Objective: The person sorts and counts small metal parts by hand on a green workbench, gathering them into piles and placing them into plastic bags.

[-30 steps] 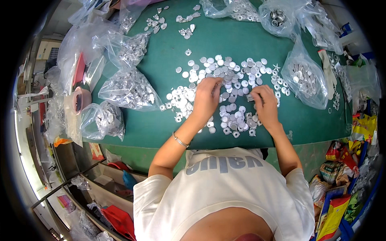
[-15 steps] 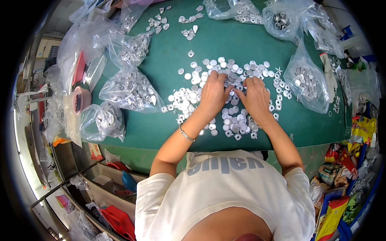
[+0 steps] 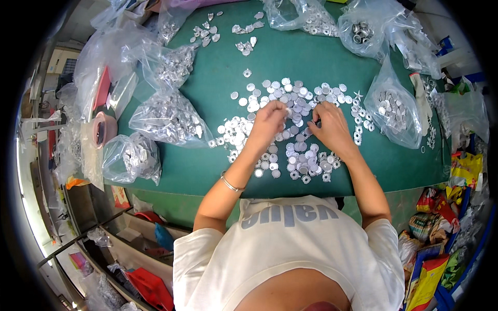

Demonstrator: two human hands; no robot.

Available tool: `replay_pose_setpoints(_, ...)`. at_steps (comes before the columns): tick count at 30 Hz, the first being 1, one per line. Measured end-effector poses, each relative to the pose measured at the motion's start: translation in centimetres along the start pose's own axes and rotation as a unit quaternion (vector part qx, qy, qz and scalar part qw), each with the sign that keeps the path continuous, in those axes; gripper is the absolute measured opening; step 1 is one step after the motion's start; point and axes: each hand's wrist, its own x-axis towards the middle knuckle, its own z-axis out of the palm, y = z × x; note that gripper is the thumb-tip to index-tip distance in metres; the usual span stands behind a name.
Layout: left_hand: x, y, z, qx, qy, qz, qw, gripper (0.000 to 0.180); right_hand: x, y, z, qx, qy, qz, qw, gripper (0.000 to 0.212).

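Many small silvery discs with scalloped edges (image 3: 303, 158) lie in a loose spread on the green table (image 3: 223, 57). My left hand (image 3: 267, 124) is raised slightly over the left-middle of this spread, its thumb and fingers pinched on one small pale disc (image 3: 288, 112). Close by on the right, my right hand (image 3: 332, 127) rests low over the pieces with curled fingers; what lies between its thumb and fingertips is hidden. A brighter heap of discs (image 3: 238, 129) sits left of my left hand, and ring-shaped pieces (image 3: 358, 122) line the right side.
Clear plastic bags of metal parts stand at the left (image 3: 168, 116), the right (image 3: 394, 106) and the far edge (image 3: 360, 31). Small leaf-shaped pieces (image 3: 207, 32) lie at the far left. A pink tub (image 3: 106, 129) stands by the left bags; a white glove (image 3: 421, 98) lies at the right.
My left hand has drawn back to the left and nearer, away from my right hand, lifting a small disc. My right hand stays near its place, its fingers more curled.
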Motion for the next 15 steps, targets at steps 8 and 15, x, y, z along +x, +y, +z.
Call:
replay_pose_setpoints(8,-1.0,-0.7,-0.7,-0.163,-0.069,-0.104,0.979,0.022,-0.4,1.7,-2.6,0.599,-0.098,0.156,0.779,0.008)
replay_pose_setpoints(15,-0.6,-0.6,0.5,-0.073,-0.085,-0.043,0.993,0.020,1.4,3.1,-0.8,0.102,0.072,0.023,0.992,0.014)
